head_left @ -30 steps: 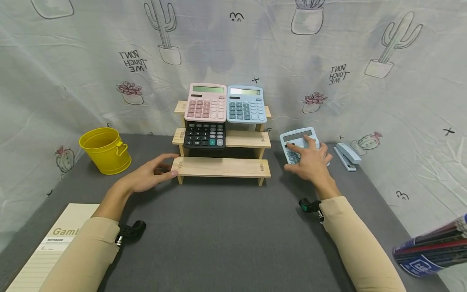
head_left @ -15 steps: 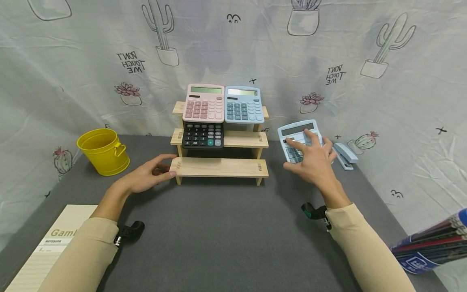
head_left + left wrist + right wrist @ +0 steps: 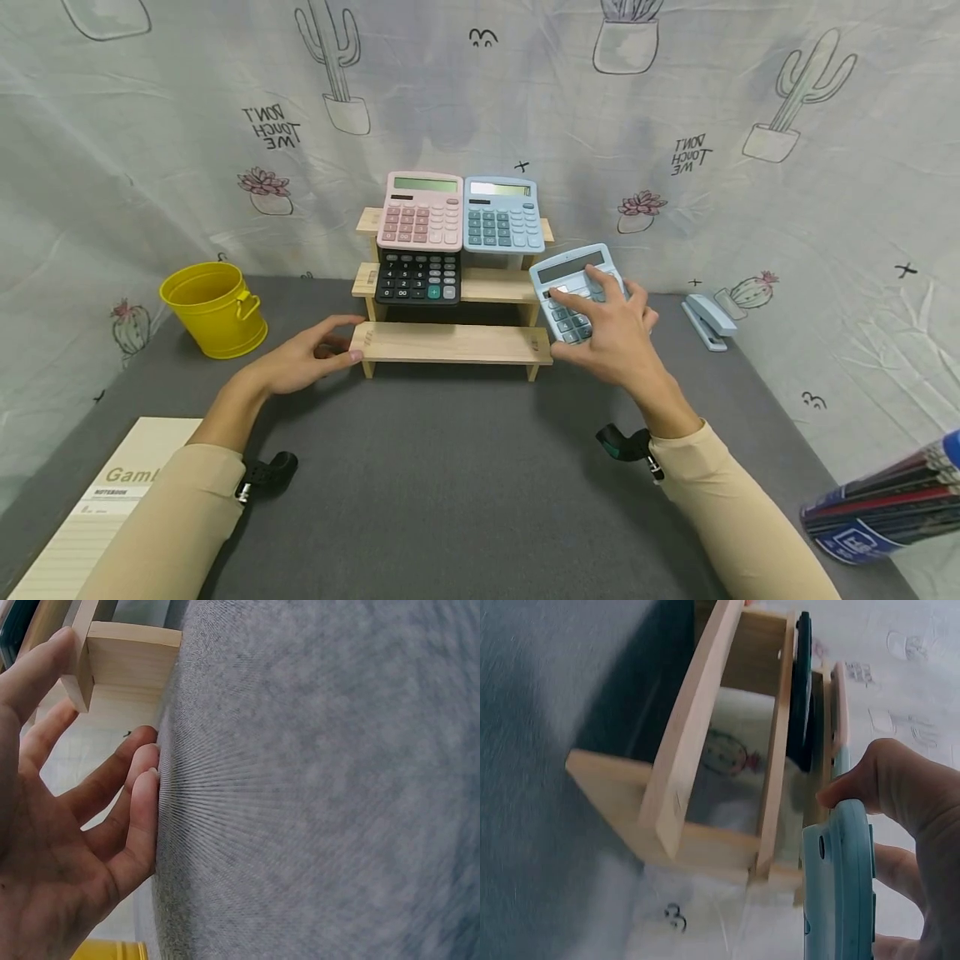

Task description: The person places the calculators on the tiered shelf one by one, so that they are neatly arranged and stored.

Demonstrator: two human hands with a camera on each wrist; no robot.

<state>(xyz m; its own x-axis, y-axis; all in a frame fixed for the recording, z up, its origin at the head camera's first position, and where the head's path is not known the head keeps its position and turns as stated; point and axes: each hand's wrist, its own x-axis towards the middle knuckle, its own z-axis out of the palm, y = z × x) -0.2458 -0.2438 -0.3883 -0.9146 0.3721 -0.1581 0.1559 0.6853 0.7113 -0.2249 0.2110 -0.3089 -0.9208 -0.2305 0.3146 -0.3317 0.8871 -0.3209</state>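
A yellow bucket stands far left on the grey counter. The left hand lies open against the left end of the wooden rack's lowest step. At the rack's right end, the right hand grips a light-blue calculator, lifted and tilted beside the middle step.

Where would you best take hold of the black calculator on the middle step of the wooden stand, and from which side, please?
Probably by its two long side edges, coming from the front and above. The black calculator leans face-up on the middle step, the pink calculator sits just above its top edge, and only its right edge has bare shelf beside it.
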